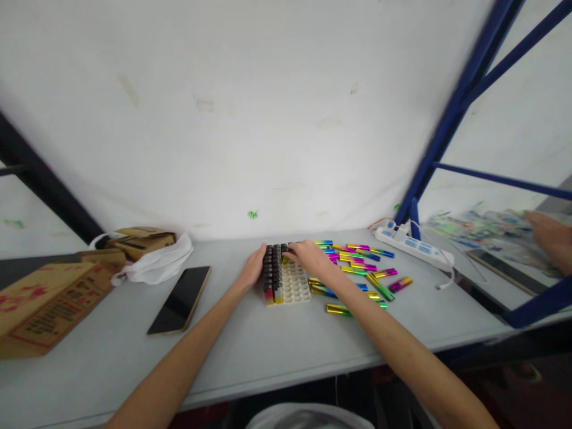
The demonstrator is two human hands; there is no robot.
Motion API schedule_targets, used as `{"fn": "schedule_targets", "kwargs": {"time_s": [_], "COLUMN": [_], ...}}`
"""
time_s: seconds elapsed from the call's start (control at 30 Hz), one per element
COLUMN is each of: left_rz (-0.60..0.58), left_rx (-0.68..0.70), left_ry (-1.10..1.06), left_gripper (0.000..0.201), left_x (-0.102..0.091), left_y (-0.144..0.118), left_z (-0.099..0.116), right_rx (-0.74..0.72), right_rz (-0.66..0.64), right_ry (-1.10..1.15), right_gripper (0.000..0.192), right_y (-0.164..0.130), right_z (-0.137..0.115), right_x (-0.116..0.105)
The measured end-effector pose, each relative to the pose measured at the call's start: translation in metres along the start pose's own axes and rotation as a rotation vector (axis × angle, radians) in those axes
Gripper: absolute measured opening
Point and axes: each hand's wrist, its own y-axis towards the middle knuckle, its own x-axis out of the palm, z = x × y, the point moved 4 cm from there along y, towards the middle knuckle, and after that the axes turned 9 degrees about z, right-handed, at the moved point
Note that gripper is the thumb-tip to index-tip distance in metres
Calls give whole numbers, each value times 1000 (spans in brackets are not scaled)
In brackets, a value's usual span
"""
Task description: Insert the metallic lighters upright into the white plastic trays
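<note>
Bracing the white tray (pixel 298 287) from its left edge, the left hand (pixel 254 268) lies cupped against the rows of black-capped pieces (pixel 272 271), fingers together and pressed to the side, apparently so the tray does not slide on the grey table (pixel 277 339). The right hand (pixel 308 255) rests over the far end of the tray, fingers curled down onto the caps; whether it grips one between the fingertips cannot be told. Filled rows sit on the left of the tray, bare sockets on the right, nearest the supply. Loose iridescent tubes (pixel 357 268) lie scattered just right of the tray, within easy reach of that hand. A dark phone (pixel 181 300) lies well left, beside cardboard boxes (pixel 49 301). A white power strip (pixel 413 244) lies behind the tubes. Another person's hand (pixel 552 235) shows at the far right.
</note>
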Motion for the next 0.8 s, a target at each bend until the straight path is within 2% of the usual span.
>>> {"fn": "schedule_targets", "kwargs": {"time_s": [0.1,0.2,0.3,0.4,0.47,0.53,0.63,0.8], "left_rz": [-10,-6,-9,2,-1,-7,-12,8], "left_rx": [5,-3,-7,-19,-19,-7,6,-7], "left_ry": [-6,-5,-9,-6,-13,-16,-7,2], "left_gripper": [84,86,86,87,87,86,85,85], "left_x": [1,1,1,0,0,0,0,-1], "left_y": [-1,-1,-1,-1,-1,-2,-2,-2], "left_z": [2,2,1,0,0,1,3,2], "right_rx": [44,65,134,222,208,159,113,112], "right_rz": [-12,22,150,247,186,68,-41,-119], "right_ry": [-101,-30,116,167,112,41,4,-5], "right_gripper": [37,41,44,27,19,19,19,26], "right_y": [3,5,5,3,1,-3,-10,-11], "right_z": [-5,4,35,78,100,114,124,134], "right_x": [-3,-10,-27,-40,-38,-29,-15,-2]}}
